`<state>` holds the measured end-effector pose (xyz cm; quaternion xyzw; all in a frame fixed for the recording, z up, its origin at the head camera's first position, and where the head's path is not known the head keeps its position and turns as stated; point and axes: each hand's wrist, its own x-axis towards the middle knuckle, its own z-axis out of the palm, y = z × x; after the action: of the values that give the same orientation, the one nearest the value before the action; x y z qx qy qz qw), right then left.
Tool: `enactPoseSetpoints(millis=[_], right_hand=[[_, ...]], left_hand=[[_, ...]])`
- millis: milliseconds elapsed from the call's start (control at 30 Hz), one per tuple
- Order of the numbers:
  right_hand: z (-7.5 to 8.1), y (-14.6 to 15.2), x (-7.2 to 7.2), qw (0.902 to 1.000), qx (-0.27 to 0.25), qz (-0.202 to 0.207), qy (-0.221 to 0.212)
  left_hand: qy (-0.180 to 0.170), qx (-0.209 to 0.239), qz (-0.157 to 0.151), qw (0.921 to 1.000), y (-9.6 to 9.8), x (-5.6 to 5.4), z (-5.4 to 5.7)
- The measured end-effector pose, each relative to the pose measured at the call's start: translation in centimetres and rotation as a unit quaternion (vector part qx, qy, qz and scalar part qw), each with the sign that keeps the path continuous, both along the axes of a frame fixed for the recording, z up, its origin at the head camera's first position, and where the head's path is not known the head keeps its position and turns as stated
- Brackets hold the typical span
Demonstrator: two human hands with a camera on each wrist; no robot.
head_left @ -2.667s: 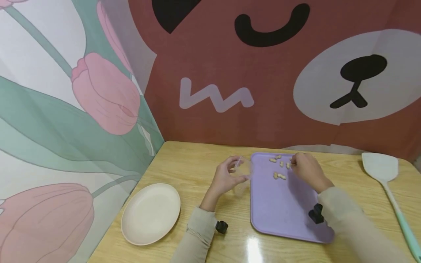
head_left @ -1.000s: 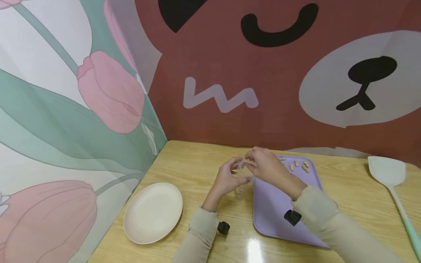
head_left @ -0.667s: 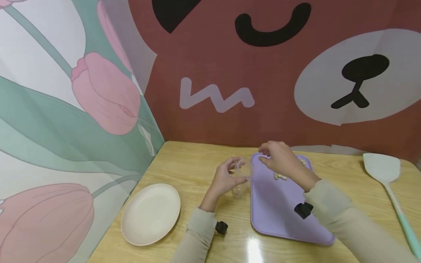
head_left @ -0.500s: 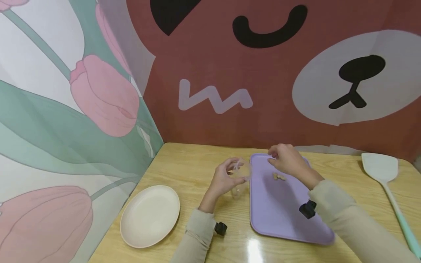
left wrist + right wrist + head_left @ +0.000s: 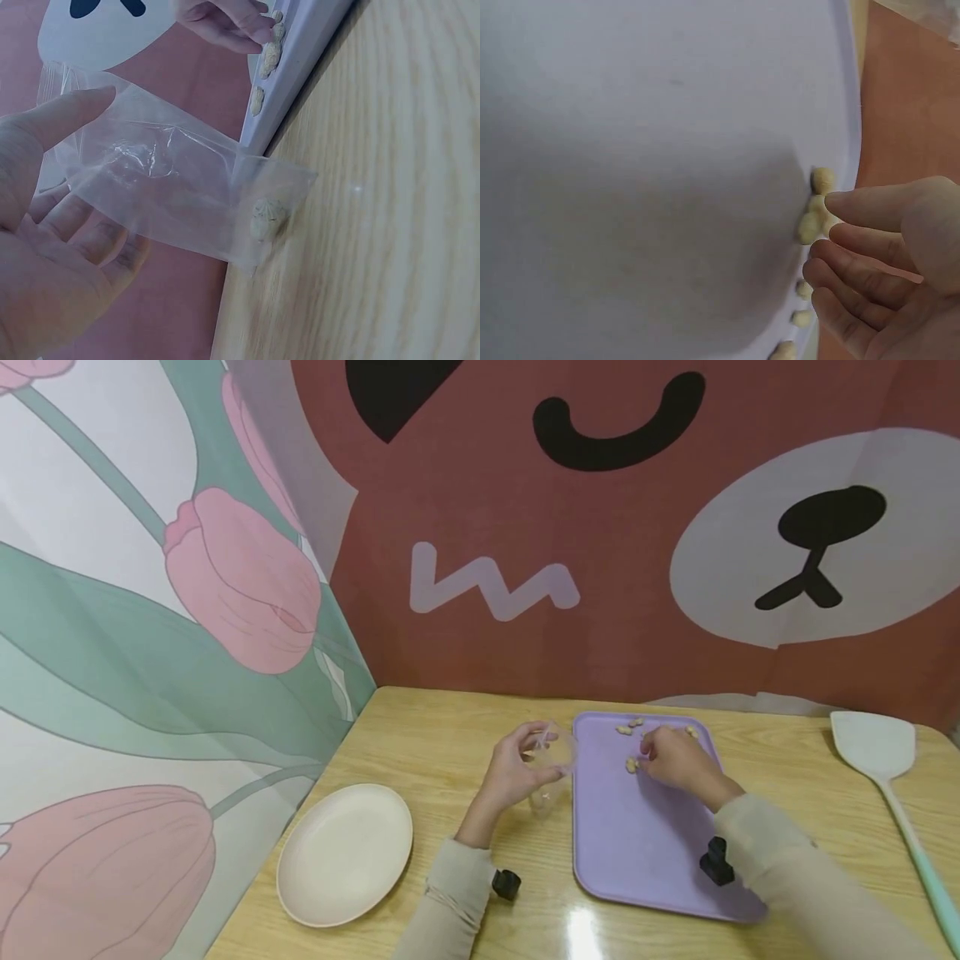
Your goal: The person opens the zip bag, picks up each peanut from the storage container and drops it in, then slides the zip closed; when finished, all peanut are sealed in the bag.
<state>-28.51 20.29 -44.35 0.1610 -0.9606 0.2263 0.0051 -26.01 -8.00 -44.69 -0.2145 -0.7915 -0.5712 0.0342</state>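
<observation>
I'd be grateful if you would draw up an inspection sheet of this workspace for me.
Surface: light wood-grain table, with a glare spot at the near edge.
Job's things: purple tray lying on the table; peanuts on its far half; clear bag with at least one peanut near its bottom.
Clutter: cream plate at left; white spatula with mint handle at right.
Grips: left hand holds the bag; right hand is at the peanuts, whether pinching one is unclear.
Cables: nothing seen.
Surroundings: tulip-print backdrop at left, bear-print backdrop behind.
</observation>
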Motion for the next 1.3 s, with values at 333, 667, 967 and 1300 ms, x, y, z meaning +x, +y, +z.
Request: enactPoseSetpoints(millis=[333,667,967,1300], right_hand=[[-1.3,0.0,0.0,0.9995,-0.018,-0.006,0.027],[-1.6,0.1,0.1,0.9993,-0.012,-0.009,0.035],[0.9,-0.7,-0.3,0.9995,-0.019,0.004,0.026],[7.6,-6.0,0.5,0.9936,-0.053,0.053,0.085]], left_hand=[[-0.004,-0.016,0.006,0.9998,0.0,0.0,0.1],[0.003,-0.005,0.002,1.0,0.0,0.1,0.1],[0.002,-0.007,0.006,1.0,-0.1,0.1,0.0],[0.011,-0.02,0.003,0.9997,0.0,0.0,0.0]])
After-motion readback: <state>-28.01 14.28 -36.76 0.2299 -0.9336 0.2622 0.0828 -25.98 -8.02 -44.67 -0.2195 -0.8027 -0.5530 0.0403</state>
